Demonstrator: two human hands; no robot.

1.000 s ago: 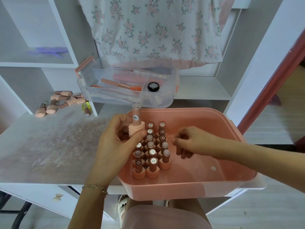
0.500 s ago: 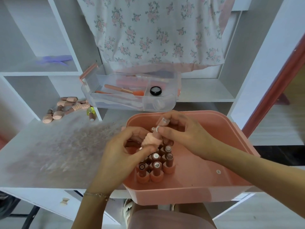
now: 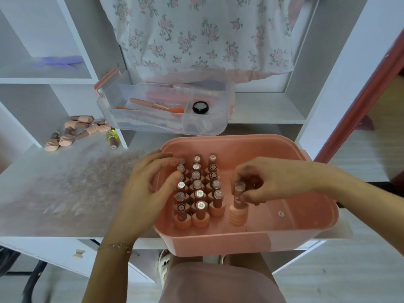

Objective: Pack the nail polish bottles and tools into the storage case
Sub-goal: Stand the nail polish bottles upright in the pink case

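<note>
The right hand (image 3: 275, 182) pinches the cap of a bottle (image 3: 238, 206) standing upright on the floor of the pink case (image 3: 306, 235), just right of the rows of bottles (image 3: 197, 191) already packed there. The left hand (image 3: 144, 189) reaches over the case's left wall, fingers loosely curled and holding nothing, its fingertips at the caps of the leftmost row. The case sits at the near edge of the worktop (image 3: 65, 193). Beyond it a clear tray (image 3: 166, 108) with a pink handle holds a brush (image 3: 157, 106) and a small black jar (image 3: 200, 107). At the far left of the worktop lie loose bottles (image 3: 76, 134) on their sides, one of them yellow (image 3: 112, 136). A floral cloth (image 3: 203, 33) hangs over the shelves behind.
</note>
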